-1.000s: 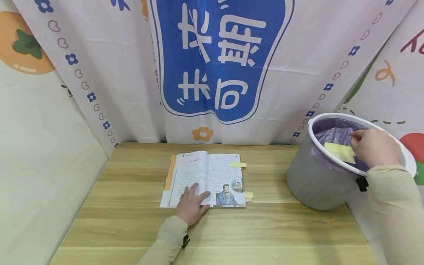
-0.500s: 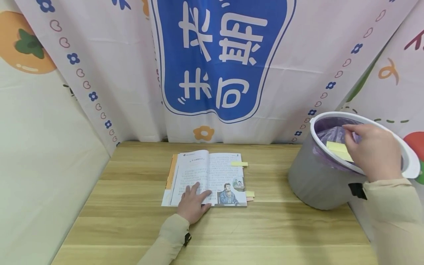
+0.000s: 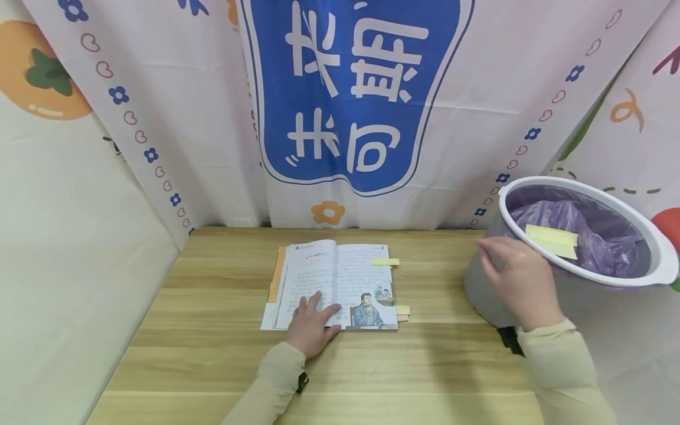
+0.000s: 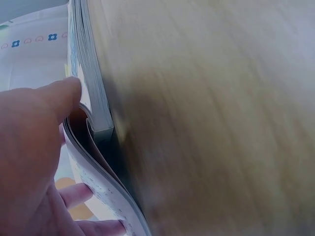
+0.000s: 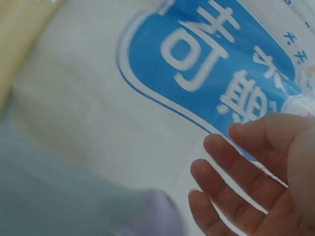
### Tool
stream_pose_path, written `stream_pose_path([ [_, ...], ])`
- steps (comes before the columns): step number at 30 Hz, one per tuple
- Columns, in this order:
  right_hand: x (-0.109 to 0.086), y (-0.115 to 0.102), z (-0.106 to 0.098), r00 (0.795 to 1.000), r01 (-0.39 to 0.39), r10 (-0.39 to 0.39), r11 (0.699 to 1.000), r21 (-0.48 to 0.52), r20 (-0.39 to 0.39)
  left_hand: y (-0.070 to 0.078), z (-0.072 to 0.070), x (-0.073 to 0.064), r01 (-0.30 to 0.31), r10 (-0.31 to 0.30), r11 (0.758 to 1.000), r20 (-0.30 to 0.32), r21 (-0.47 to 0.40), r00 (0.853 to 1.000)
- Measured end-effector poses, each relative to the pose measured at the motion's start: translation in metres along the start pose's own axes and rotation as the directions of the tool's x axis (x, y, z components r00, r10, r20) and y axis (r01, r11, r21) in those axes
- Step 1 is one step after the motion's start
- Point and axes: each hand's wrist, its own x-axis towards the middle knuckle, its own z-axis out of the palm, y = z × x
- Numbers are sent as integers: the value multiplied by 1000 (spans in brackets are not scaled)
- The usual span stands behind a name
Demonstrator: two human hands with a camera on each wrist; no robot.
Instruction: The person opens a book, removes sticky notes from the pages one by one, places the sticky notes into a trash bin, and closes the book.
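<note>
An open book (image 3: 363,268) lies on the wooden table, with an illustration of a seated person on its right page. My left hand (image 3: 312,330) rests on the lower part of the book, fingers spread over the pages near the spine. In the left wrist view, the thumb and fingers of that hand (image 4: 29,142) touch the curved pages (image 4: 93,172). Yellow sticky notes (image 3: 385,261) stick out from the right page edge. My right hand (image 3: 523,283) is in the air in front of the grey trash bin (image 3: 486,295). Its fingers (image 5: 221,152) are loosely bent and hold nothing.
Purple liner (image 3: 611,248) fills the bin, which stands at the table's right edge. Yellow paper strips (image 3: 552,240) lie inside near its rim. A printed curtain (image 3: 223,147) hangs behind the table (image 3: 223,378).
My right hand has left the bin's opening and moved left and down, past its rim. The yellow strips inside are now uncovered. My left hand stays on the book.
</note>
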Motion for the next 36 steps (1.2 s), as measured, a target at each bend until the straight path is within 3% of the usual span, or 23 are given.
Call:
stream_pose_path([
  [5,-26,6,39,998,-26,23,998,62,54,2,-1,0,-8,8,1000,-16,-16,1000],
  [11,-53,14,92,984,-46,25,992,116,177,2,0,1,-11,11,1000,-39,-2,999],
  [19,-80,10,141,925,-71,16,989,130,380,3,3,2,2,-1,1000,-49,20,999],
  [22,-85,10,154,906,-77,9,987,143,422,4,4,1,7,-5,999,-62,32,998],
  [28,-87,17,173,895,-66,-9,986,151,446,8,4,2,16,-10,999,-112,49,994],
  [36,-74,36,194,866,-99,6,982,160,501,16,3,5,66,-58,996,-117,67,991],
])
